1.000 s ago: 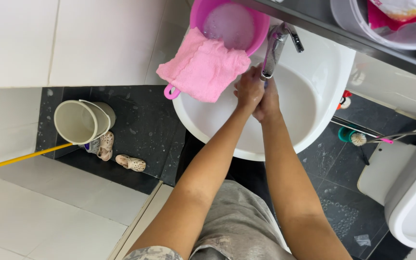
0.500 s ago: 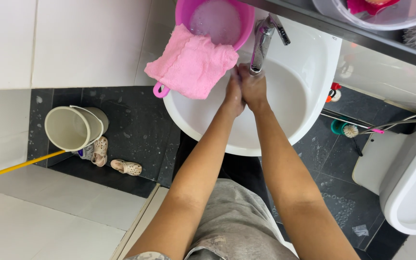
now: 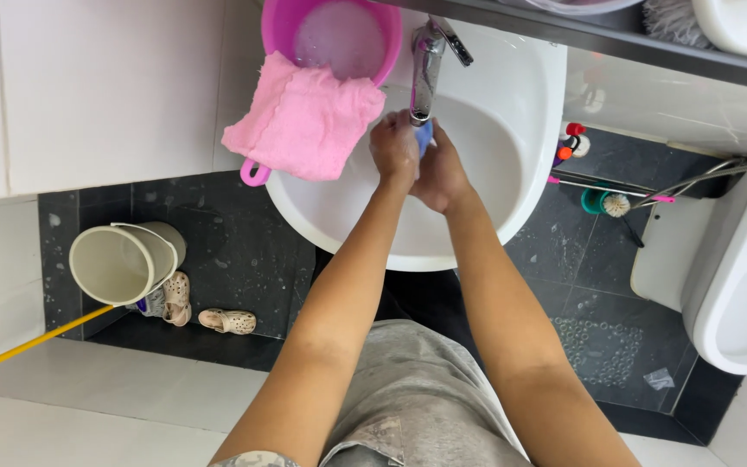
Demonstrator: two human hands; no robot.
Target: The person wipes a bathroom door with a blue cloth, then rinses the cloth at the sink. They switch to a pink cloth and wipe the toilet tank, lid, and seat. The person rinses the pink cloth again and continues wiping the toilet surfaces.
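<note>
Nearest the camera, the person's grey speckled trousers (image 3: pixel 425 398) fill the bottom of the head view, and 2 bare forearms run up from there to the white washbasin (image 3: pixel 512 199). Over the bowl, the left hand (image 3: pixel 395 149) and the right hand (image 3: pixel 441 173) press together, fingers curled shut around a small blue thing (image 3: pixel 424 136), of which only a sliver shows between them just under the chrome tap (image 3: pixel 425 69). What it is cannot be told: perhaps a cloth or a sponge. Held in wet hands beneath the spout, it is likely light, soft and slippery, so a full 2-handed wrap with the palms closing over it looks like the safer hold than a fingertip pinch. To the left, touching the basin's rim, a pink towel (image 3: pixel 304 121) drapes over the edge of a pink plastic basin (image 3: pixel 339 35) holding cloudy water; the towel looks limp and, if soaked, heavier than it seems, best gathered by a bunched fold. Down on the dark tiled floor (image 3: pixel 244 259) stand a cream bucket (image 3: pixel 123 264) and a pair of small sandals (image 3: pixel 205 311). To the right are a toilet brush (image 3: pixel 607 203) and part of a white toilet (image 3: pixel 737 294), and a grey shelf (image 3: pixel 616 39) crosses the top.
</note>
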